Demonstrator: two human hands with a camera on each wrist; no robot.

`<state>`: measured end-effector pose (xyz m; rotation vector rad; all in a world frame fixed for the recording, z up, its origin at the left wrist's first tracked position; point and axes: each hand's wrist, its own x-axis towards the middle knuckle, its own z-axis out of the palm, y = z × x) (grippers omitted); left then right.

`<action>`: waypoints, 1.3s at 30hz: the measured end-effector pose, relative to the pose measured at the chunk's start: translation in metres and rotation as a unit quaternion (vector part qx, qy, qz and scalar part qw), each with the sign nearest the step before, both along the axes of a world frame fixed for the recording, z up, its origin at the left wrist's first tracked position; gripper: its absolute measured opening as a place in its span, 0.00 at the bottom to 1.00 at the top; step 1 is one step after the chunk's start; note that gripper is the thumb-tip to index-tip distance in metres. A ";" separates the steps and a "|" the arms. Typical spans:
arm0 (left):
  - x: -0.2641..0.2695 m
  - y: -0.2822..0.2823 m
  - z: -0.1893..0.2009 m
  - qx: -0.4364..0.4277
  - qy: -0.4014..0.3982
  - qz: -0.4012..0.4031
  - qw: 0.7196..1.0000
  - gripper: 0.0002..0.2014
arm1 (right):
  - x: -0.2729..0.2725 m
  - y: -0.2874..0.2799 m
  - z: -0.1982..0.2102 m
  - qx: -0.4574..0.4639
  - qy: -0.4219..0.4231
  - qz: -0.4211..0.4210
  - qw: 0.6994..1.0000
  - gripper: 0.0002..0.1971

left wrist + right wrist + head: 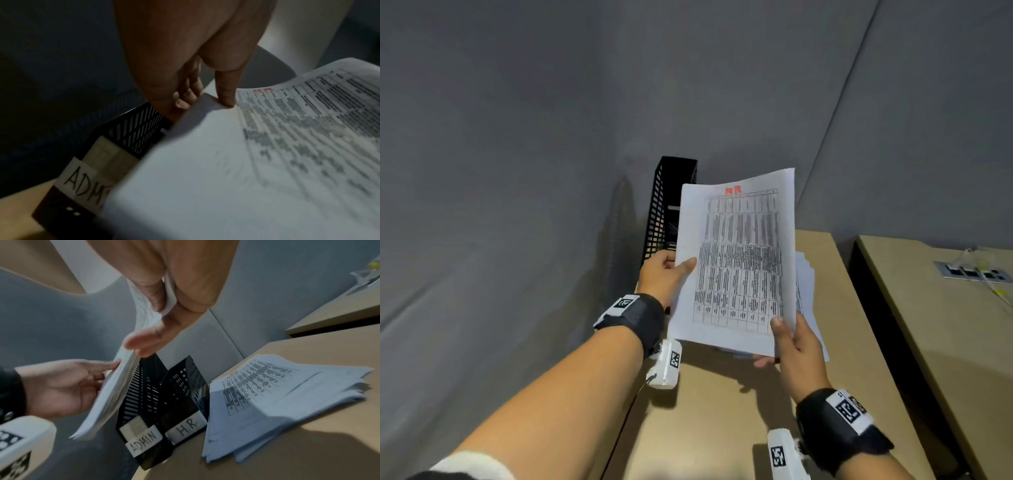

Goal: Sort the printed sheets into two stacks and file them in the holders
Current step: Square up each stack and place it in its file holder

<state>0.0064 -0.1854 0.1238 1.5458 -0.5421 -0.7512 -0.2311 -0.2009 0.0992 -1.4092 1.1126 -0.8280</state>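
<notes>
Both hands clamped on held stack (736, 263): left hand (662, 275) at side edge, right hand (796, 353) at bottom corner; long axis upright, red heading uppermost. Tan counter (722, 411), grey walls.

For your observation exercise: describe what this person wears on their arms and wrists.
Both forearms are bare. Each wrist carries a black strap with a white tag printed in black squares. A white camera block with a similar code hangs under each wrist. A white sleeve edge shows on the left arm.

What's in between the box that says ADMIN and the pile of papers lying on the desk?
The black HR holder stands between the ADMIN holder and the loose paper pile. The right wrist view shows it.
</notes>
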 end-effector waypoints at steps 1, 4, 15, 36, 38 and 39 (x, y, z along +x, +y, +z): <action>0.006 -0.006 -0.011 0.034 -0.045 0.006 0.998 0.05 | 0.003 -0.008 0.003 -0.007 -0.002 -0.011 1.000 0.12; 0.011 -0.009 -0.044 0.148 -0.192 -0.088 0.966 0.09 | 0.014 -0.037 0.011 -0.034 0.024 -0.024 0.999 0.11; 0.005 0.000 -0.089 0.302 -0.451 -0.248 0.803 0.19 | 0.082 -0.094 0.006 -0.132 0.171 -0.008 0.976 0.10; -0.042 0.026 -0.130 0.240 -0.319 -0.226 0.888 0.11 | 0.030 -0.135 -0.058 -0.026 0.211 -0.125 0.969 0.19; -0.053 0.021 -0.141 0.263 -0.263 -0.239 0.897 0.19 | -0.005 -0.143 -0.078 -0.002 0.316 -0.139 0.938 0.21; -0.059 0.017 -0.144 0.265 -0.242 -0.241 0.902 0.24 | -0.020 -0.144 -0.087 0.016 0.358 -0.138 0.923 0.24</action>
